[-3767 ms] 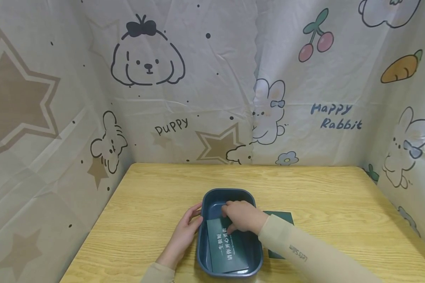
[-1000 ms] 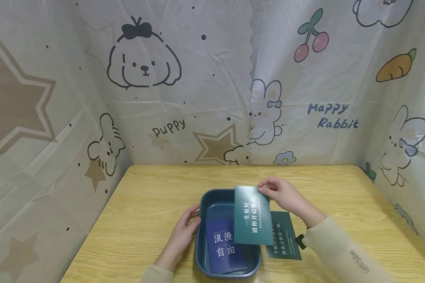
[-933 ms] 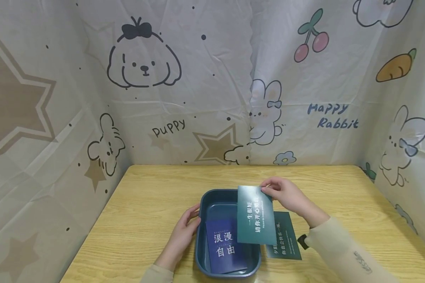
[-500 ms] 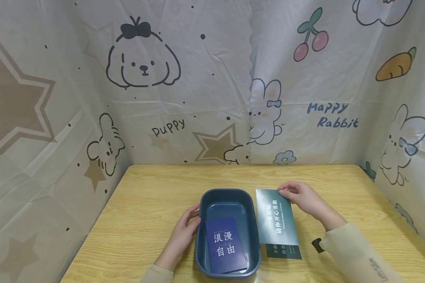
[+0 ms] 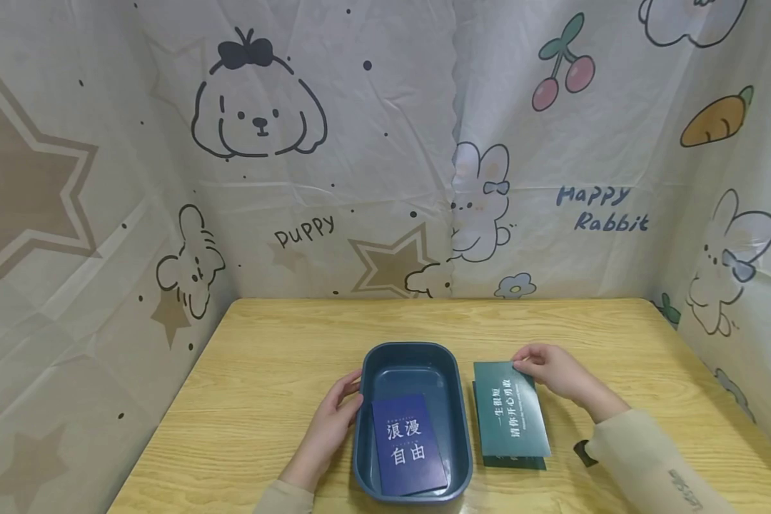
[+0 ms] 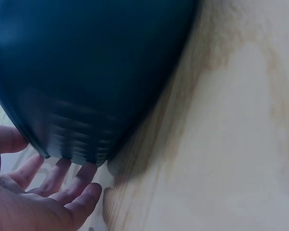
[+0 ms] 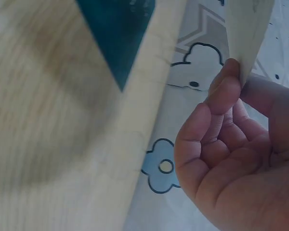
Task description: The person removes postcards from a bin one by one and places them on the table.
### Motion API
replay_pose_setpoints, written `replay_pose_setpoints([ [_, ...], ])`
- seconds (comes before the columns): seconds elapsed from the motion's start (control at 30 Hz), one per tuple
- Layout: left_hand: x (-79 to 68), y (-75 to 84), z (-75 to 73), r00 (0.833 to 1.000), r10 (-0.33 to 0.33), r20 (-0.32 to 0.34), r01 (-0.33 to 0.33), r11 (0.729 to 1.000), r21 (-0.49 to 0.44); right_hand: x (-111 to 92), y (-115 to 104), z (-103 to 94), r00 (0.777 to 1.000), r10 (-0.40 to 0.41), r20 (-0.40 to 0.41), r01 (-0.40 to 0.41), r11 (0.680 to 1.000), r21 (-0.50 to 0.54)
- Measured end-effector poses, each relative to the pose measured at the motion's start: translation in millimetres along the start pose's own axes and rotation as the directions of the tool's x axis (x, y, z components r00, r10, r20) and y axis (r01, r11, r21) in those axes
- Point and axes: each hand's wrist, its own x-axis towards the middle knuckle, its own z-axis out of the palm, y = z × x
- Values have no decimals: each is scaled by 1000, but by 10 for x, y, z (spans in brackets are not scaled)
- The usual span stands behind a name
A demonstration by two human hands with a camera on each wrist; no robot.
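While left hand (image 5: pixel 330 420) touches tray (image 5: pixel 401 378), right (image 5: pixel 557 373) pinches card (image 5: pixel 512 412).

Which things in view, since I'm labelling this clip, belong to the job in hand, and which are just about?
Seemingly part of the job:
left hand, touching the tray
purple card, in the tray
right hand, pinching the upper green card
lower green card, partly hidden beneath

Seemingly just surroundings:
table
printed cloth
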Motion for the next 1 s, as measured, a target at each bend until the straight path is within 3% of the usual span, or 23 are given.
replay_pose_setpoints([
  [0.6, -12, 14, 4, 1000, -8, -4, 8, 1000, -1, 114, 152, 202, 998, 62, -6, -62, 996, -70],
  [1.0, -17, 20, 8, 1000, -11, -7, 11, 1000, 1, 137, 172, 238, 998, 51, -28, -54, 987, -149],
])
